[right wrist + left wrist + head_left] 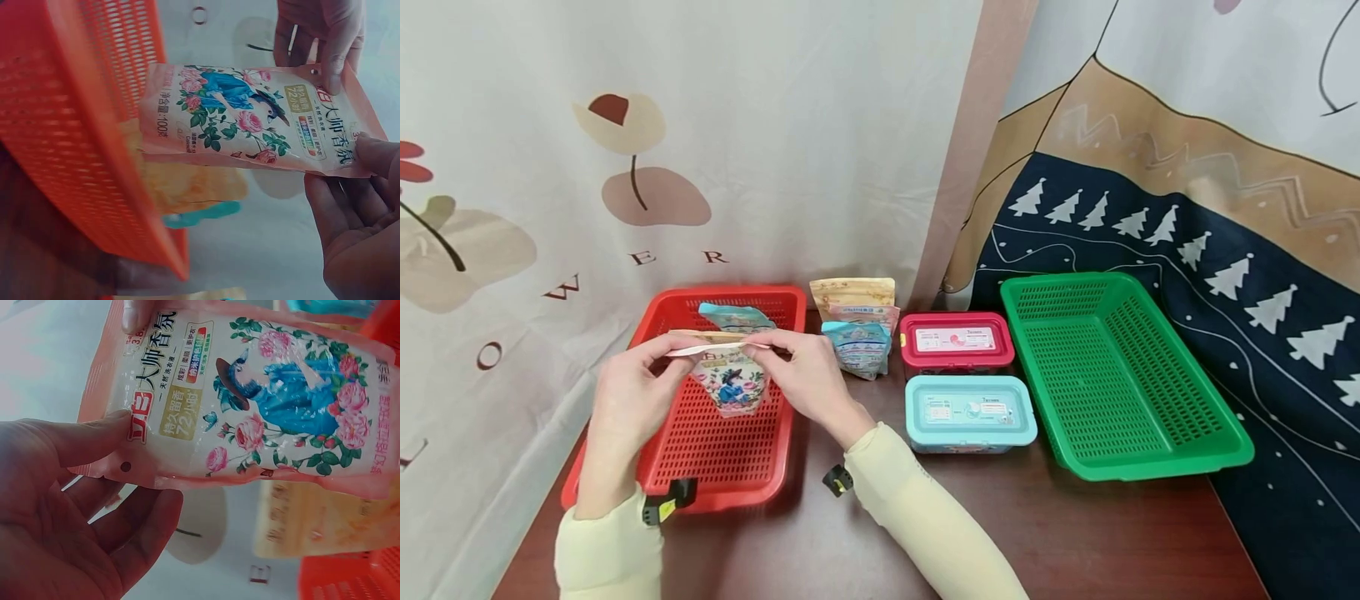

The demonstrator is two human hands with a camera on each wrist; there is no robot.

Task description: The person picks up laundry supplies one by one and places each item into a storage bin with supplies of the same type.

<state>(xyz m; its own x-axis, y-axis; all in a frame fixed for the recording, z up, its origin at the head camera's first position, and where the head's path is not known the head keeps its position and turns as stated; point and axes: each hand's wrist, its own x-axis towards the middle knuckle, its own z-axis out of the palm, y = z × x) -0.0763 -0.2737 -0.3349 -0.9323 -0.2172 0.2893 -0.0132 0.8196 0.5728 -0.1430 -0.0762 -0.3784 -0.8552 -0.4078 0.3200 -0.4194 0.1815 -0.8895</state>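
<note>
Both hands hold up a pink-edged laundry detergent pouch (733, 390), printed with roses and a blue-clothed figure, over the red basket (797, 333). My left hand (628, 400) pinches one top corner between thumb and fingers. At the opposite top corner, my right hand (811, 379) grips the pouch the same way. In the left wrist view, the printed front of the pouch (250, 400) faces the camera. Behind it in the basket stand a yellowish pouch (319, 515) and a blue-topped pouch (737, 317), both partly hidden.
Right of the red basket stand a blue pouch (859, 348) and a tan pouch (850, 292). Beside them are a magenta-lidded box (957, 340) and a light-blue-lidded box (970, 411). A green basket (1123, 467) sits farther right, on the brown table (1120, 537). Printed curtains hang behind.
</note>
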